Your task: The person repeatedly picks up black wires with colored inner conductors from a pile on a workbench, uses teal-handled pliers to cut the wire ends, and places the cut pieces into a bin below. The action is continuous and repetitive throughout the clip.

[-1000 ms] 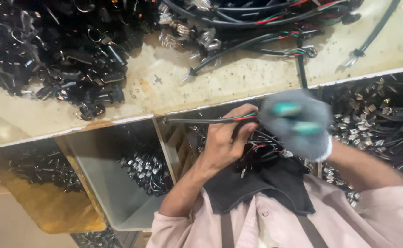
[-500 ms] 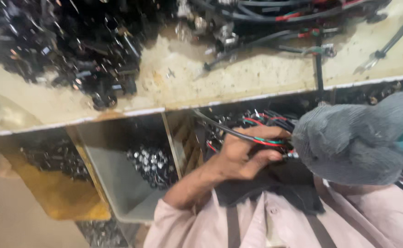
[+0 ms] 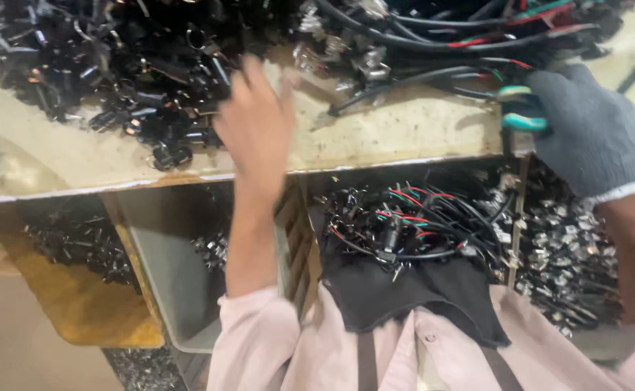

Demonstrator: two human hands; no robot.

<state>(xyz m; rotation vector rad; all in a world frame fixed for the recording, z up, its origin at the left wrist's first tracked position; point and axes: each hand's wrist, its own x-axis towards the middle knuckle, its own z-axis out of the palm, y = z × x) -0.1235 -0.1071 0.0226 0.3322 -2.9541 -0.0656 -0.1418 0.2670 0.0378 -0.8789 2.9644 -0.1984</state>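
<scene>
Reaching with fingers spread, the bare left hand [image 3: 256,119] hovers over black connectors [image 3: 151,80] — gloved right hand [image 3: 593,134] grips teal-handled pliers [image 3: 522,110].

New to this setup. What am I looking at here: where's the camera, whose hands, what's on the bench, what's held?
There is no machine here. A person works with their own two hands, and the one camera sits on their head and looks down, so the pink shirt and dark apron at the bottom are theirs.

The left hand is bare, blurred and raised over the pale worn bench, next to a pile of small black parts. It looks empty, though the blur makes that unsure.

The right hand wears a grey knit glove and grips a tool with teal handles, probably pliers or cutters; its working end is hidden.

Black cables with red and green wires lie across the back of the bench. Below the bench edge are bins: a grey bin, a bundle of wires, and small metal pieces.
</scene>
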